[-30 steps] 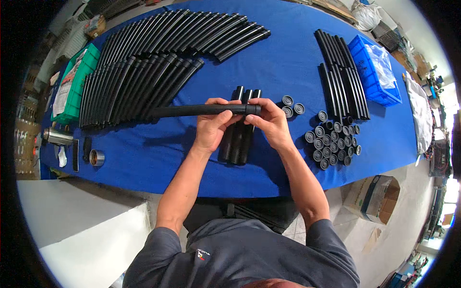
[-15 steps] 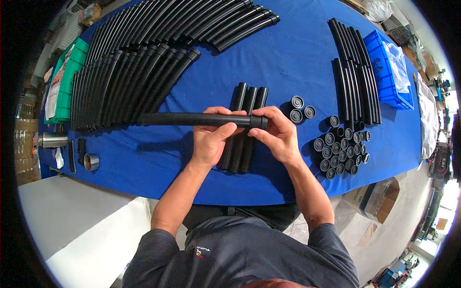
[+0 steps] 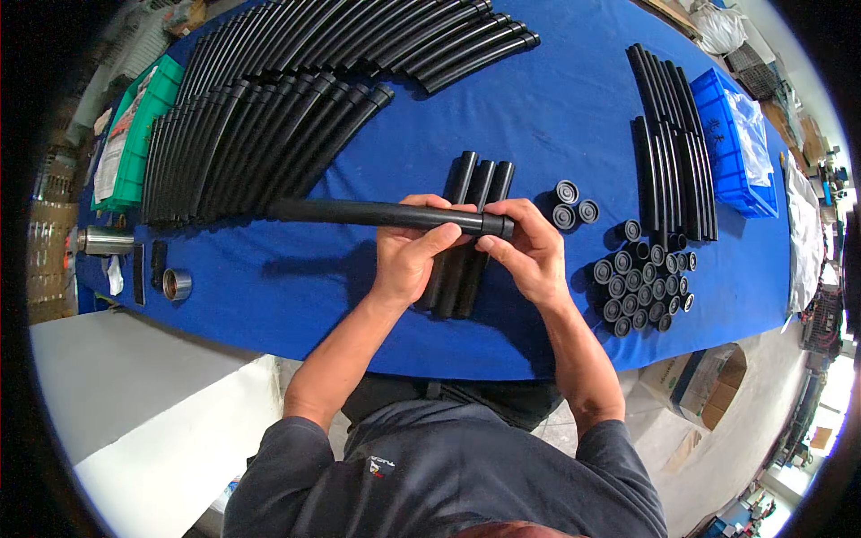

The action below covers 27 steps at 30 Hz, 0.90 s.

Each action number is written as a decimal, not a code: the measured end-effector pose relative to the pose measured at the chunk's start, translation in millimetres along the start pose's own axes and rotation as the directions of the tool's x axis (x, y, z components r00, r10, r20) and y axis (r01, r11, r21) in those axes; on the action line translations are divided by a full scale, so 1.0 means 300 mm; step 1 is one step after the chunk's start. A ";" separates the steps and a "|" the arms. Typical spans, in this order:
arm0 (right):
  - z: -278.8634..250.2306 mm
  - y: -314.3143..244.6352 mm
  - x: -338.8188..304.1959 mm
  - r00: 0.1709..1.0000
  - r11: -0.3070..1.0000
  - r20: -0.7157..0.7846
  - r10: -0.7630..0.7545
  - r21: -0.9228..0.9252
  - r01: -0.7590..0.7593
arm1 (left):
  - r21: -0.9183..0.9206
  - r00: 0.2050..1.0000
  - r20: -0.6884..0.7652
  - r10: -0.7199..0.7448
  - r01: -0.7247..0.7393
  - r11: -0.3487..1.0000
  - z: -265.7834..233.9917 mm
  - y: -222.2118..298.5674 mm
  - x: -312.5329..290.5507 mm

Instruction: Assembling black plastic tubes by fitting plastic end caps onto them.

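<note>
Black tube [image 3: 372,213] clasped near its right end by left hand [image 3: 405,257], fingers closed; end cap [image 3: 499,226] pinched thumb-to-fingers by right hand [image 3: 536,254]. Three tubes [image 3: 482,186] laid below on blue cloth [image 3: 574,108].

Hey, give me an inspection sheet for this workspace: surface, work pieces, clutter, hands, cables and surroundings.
Surface: table covered in blue cloth.
Work pieces: long black tube with a black end collar, held above three loose black tubes; rows of black collared tubes at left; round black caps grouped at right.
Clutter: shiny silver metal cylinder and silver metal cup, left.
Hands: left hand grips the tube; right hand pinches its collared end.
Cables: nothing seen.
Surroundings: green plastic crate left, blue plastic crate right, open brown cardboard box on the floor.
</note>
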State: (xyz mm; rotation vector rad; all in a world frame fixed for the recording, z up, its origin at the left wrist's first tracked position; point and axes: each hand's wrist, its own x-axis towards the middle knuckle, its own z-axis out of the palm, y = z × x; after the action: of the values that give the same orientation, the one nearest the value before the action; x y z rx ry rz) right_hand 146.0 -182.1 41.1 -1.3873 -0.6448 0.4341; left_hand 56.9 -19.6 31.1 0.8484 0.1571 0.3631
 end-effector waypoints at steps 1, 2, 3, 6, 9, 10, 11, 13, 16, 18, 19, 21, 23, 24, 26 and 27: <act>0.004 -0.002 0.000 1.000 1.000 0.002 -0.003 0.003 0.003 | -0.025 1.000 -0.016 -0.021 0.021 0.999 0.003 0.004 -0.001; 0.007 -0.007 0.002 1.000 1.000 0.003 -0.001 0.006 0.001 | -0.022 1.000 -0.016 -0.018 0.017 1.000 0.010 0.009 -0.003; 0.009 -0.011 0.002 1.000 1.000 0.004 0.000 0.009 0.000 | -0.068 0.998 -0.026 -0.049 0.048 0.997 0.017 0.013 -0.005; 0.013 -0.016 -0.004 1.000 0.999 -0.025 -0.012 0.048 0.013 | -0.132 0.996 -0.030 -0.079 0.074 0.988 0.024 0.008 -0.005; 0.012 -0.004 -0.002 0.999 0.996 -0.014 0.030 0.081 -0.029 | -0.181 0.995 -0.043 -0.088 0.079 0.980 0.026 0.004 -0.011; 0.014 -0.005 -0.005 1.000 0.997 -0.016 0.025 0.079 -0.023 | -0.210 0.993 -0.062 -0.098 0.083 0.974 0.028 0.004 -0.013; 0.020 -0.006 -0.009 0.999 0.992 -0.014 0.051 0.117 -0.049 | -0.208 0.994 -0.057 -0.094 0.080 0.975 0.025 0.006 -0.012; 0.028 -0.006 -0.005 0.997 0.985 -0.012 0.070 0.156 -0.067 | -0.097 0.998 -0.029 -0.047 0.044 0.994 0.016 0.013 -0.010; 0.031 -0.006 -0.003 0.999 0.990 -0.009 0.046 0.132 -0.044 | -0.111 0.998 -0.058 -0.024 0.017 0.994 0.034 0.023 -0.021; 0.035 -0.003 -0.001 1.000 0.997 0.008 -0.006 0.079 0.005 | -0.115 0.998 -0.060 -0.035 0.028 0.993 0.031 0.027 -0.021; 0.038 -0.007 -0.002 1.000 0.996 0.008 -0.016 0.084 0.016 | -0.123 0.996 -0.067 -0.051 0.042 0.992 0.025 0.029 -0.020; 0.048 -0.015 0.001 1.000 0.998 0.008 -0.024 0.058 0.023 | -0.071 0.999 -0.043 -0.030 0.027 0.997 0.000 0.030 -0.017; 0.038 -0.018 0.008 0.997 0.984 0.028 0.073 0.161 -0.077 | -0.020 1.000 -0.011 -0.019 0.018 1.000 -0.043 0.027 -0.005; 0.033 -0.019 0.009 0.982 0.948 0.063 0.180 0.254 -0.191 | 0.019 0.998 0.063 -0.008 0.007 1.000 -0.071 0.039 0.001; 0.002 -0.009 0.009 0.978 0.942 0.079 0.194 0.264 -0.208 | -0.032 0.985 0.171 0.009 -0.004 0.999 -0.093 0.078 -0.012; 0.002 -0.006 0.010 0.970 0.932 0.111 0.215 0.273 -0.238 | -0.059 0.992 0.112 0.065 -0.059 0.997 -0.122 0.101 -0.035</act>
State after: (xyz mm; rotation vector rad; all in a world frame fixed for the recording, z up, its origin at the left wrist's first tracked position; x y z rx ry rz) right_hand 147.6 -180.0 43.5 -1.1757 -0.4645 0.7414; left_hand 29.3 20.4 29.9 0.8180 0.0145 0.3745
